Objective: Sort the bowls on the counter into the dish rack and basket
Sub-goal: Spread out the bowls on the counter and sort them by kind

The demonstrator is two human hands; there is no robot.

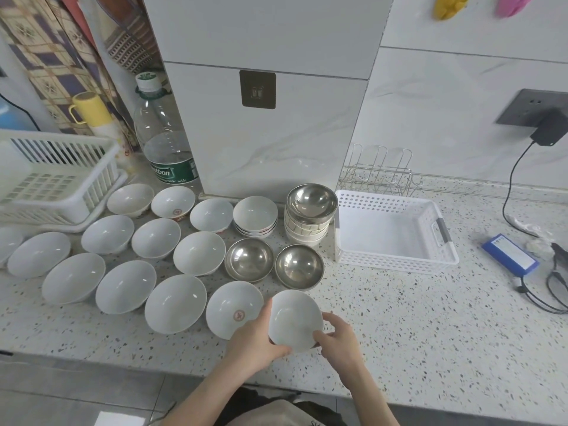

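left hand [256, 336] and right hand [338, 339] both grip one white bowl [293, 319]; two loose steel bowls [249, 259] behind it.

We count thirteen single white bowls [175, 303] left of the basket [442, 259], among them the held bowl [293, 318] in the left hand [255, 336] and right hand [341, 341]. Three steel bowls [299, 265] show nearest the basket, one topping a stack of patterned bowls [304, 233] whose number we cannot tell. One stack of white bowls [255, 215], one basket, one dish rack [101, 182] far left of it, one wire rack [381, 170] behind it.
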